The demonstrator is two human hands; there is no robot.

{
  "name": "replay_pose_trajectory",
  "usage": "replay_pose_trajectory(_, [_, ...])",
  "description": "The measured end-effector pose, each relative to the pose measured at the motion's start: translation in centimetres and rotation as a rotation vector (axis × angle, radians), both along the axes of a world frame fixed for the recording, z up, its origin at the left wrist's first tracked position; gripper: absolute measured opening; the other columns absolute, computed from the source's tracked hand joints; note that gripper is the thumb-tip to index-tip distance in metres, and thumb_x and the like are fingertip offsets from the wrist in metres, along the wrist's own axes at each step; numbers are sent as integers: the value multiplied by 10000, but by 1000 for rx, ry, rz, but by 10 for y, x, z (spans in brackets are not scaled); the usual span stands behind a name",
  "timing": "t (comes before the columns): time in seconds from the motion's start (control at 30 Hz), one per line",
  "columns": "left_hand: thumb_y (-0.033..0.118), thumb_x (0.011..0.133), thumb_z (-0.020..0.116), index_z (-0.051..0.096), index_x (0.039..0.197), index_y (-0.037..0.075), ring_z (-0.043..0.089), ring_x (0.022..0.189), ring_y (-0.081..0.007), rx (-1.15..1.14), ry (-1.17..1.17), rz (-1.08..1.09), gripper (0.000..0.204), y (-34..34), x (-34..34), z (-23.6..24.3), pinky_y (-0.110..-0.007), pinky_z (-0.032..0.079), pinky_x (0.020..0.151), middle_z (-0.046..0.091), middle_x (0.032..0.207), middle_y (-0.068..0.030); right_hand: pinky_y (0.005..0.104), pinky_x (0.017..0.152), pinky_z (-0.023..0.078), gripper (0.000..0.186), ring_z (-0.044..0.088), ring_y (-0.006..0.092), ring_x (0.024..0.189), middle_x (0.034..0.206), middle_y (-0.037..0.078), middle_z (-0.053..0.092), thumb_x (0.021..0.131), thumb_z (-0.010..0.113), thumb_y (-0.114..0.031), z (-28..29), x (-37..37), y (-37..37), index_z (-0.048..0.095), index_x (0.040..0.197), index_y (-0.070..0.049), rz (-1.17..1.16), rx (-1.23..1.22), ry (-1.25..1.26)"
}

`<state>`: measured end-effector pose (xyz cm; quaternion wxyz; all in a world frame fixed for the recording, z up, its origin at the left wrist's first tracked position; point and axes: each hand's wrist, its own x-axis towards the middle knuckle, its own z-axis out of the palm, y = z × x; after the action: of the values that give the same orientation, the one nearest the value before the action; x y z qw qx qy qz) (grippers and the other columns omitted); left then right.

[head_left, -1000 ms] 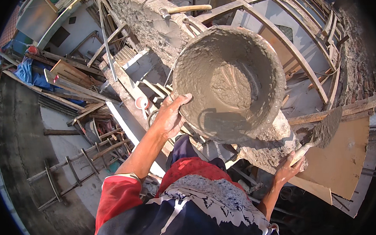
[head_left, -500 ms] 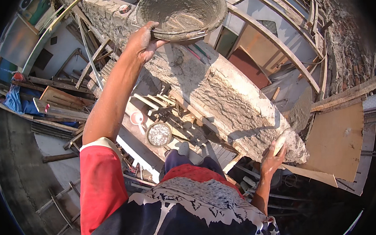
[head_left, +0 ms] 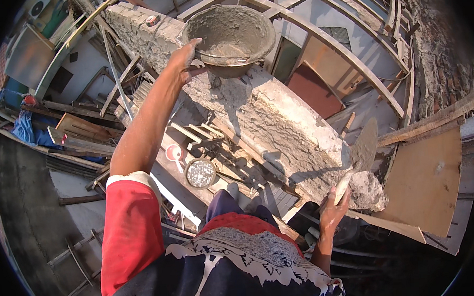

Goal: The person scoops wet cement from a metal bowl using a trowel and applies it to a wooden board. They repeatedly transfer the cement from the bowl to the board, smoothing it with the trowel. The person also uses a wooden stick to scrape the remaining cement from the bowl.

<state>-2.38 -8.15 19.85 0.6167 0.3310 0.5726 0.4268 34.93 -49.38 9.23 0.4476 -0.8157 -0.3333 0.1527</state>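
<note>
Curling over the rim of a mortar-coated bucket (head_left: 230,34), the fingers of the left hand (head_left: 184,61) are holding it above the wall (head_left: 286,115); whether it is touching the top, I cannot tell. The right hand (head_left: 334,207) is gripping a trowel (head_left: 364,147), its blade pointing outward near the wall's right end. A white-speckled bowl (head_left: 200,173) is sitting left of the wall, a tan board (head_left: 425,171) lying to its right.

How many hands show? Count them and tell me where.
2: left hand on the bucket, right hand holding the trowel. No others show.
</note>
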Motion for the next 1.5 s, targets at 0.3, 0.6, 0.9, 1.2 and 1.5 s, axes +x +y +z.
replay_pose_trajectory(0.3, [325, 964, 733, 500, 1344, -114, 701, 979, -346, 121, -39, 126, 625, -8, 3, 2, -459, 651, 810, 585, 1268, -265, 489, 986, 447, 526, 606, 424, 1083, 1184, 289, 626, 987, 671, -243, -6, 0, 9, 532, 1352, 108, 218, -84, -291])
replay_pose_trajectory(0.6, [598, 895, 742, 203, 1598, -46, 518, 1344, -361, 223, 45, 94, 1095, -24, -46, -41, -456, 601, 906, 425, 1494, -307, 501, 969, 458, 540, 615, 423, 1079, 1190, 296, 624, 983, 678, -272, -5, -55, 72, 544, 1319, 129, 349, -107, -225])
replay_pose_trajectory(0.9, [342, 1062, 580, 563, 1401, -43, 638, 1254, -311, -22, 491, 588, 514, -193, -219, -428, -398, 482, 1051, 691, 1281, -221, 489, 890, 531, 478, 685, 450, 1010, 1071, 293, 697, 874, 751, -214, -87, -74, -6, 619, 1213, 96, 596, -726, -188])
replay_pose_trajectory(1.2, [314, 860, 843, 600, 1241, -116, 700, 1022, -362, -645, 386, 499, 624, -293, -151, -750, -430, 531, 884, 706, 1119, -276, 545, 754, 541, 328, 684, 497, 870, 883, 282, 686, 839, 727, -238, -159, -122, 16, 614, 1039, -4, 673, -1084, -382])
replay_pose_trajectory(1.5, [365, 978, 663, 719, 1118, -30, 664, 818, -279, -735, 73, 547, 422, -303, -165, -771, -428, 521, 723, 727, 996, -144, 524, 742, 574, 403, 717, 471, 863, 880, 274, 713, 857, 750, -303, -166, -115, -38, 653, 1111, -5, 595, -1041, -227])
